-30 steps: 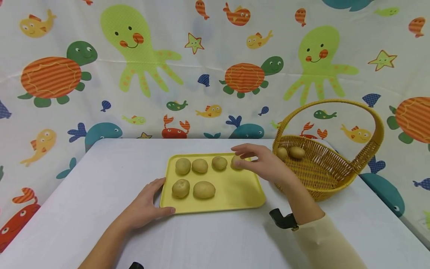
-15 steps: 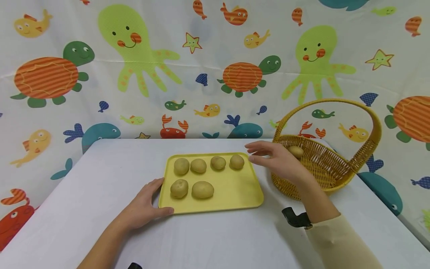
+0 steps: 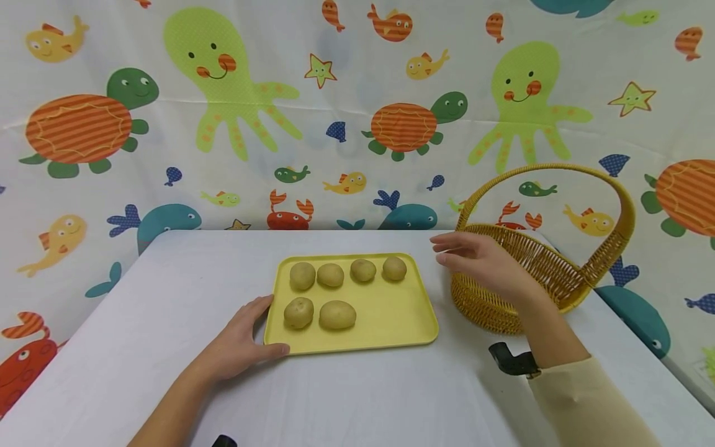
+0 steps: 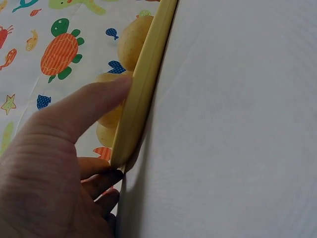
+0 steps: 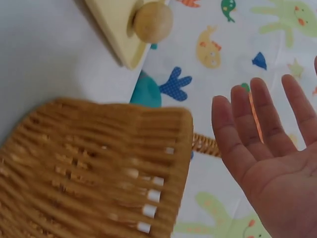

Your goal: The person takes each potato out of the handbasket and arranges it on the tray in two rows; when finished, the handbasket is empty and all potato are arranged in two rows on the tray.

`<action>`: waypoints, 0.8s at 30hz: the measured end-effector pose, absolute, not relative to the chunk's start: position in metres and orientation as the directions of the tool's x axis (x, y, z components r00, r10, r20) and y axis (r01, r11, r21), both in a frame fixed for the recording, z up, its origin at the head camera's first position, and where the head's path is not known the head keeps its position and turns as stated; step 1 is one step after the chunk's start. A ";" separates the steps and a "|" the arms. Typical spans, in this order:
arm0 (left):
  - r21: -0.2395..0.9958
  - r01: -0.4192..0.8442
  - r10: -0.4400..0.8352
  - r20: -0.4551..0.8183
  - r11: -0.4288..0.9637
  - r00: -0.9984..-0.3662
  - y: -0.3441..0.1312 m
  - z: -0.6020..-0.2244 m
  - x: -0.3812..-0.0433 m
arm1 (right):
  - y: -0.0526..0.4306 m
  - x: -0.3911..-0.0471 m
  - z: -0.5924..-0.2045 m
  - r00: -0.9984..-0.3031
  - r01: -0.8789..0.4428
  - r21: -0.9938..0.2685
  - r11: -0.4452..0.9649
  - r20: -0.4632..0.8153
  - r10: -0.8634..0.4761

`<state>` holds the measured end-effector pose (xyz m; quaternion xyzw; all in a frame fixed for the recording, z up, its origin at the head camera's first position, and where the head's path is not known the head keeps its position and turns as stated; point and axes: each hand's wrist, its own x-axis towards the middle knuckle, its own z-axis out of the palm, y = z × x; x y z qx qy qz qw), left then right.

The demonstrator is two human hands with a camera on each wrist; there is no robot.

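Note:
A yellow tray (image 3: 391, 320) lies on the white table, bearing several potatoes (image 3: 337, 315) in a back row and two in front. My left hand (image 3: 240, 341) holds its near left corner, thumb on the front edge and fingers along the left side; the left wrist view has the thumb against the tray's rim (image 4: 143, 94). Over the left rim of a wicker basket (image 3: 475, 304) hovers my right hand (image 3: 486, 261), holding nothing. Its fingers (image 5: 267, 111) are extended in the right wrist view. The hand and forearm hide part of the basket's inside.
The basket's tall arched handle (image 3: 558, 167) rises at the right of the table (image 3: 346, 397). Behind the table's far edge hangs a curtain (image 3: 346, 56) printed with sea animals.
My right hand has come away from the back right potato on the tray and moved right to the basket, covering the potatoes seen inside it earlier. The left hand stays at the tray corner.

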<state>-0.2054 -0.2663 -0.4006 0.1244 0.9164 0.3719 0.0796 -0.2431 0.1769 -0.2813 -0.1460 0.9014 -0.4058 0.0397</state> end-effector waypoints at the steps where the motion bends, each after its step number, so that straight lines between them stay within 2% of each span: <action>1: 0.702 0.165 0.286 -0.057 0.693 -0.957 -0.266 -0.400 -0.205 | 0.179 -0.243 -0.281 -0.955 -0.227 -0.747 0.625 0.046 -0.292; 24: 0.696 0.129 0.274 -0.101 0.706 -0.956 -0.264 -0.403 -0.206 | 0.233 -0.244 -0.277 -0.982 -0.129 -0.705 0.698 -0.009 -0.190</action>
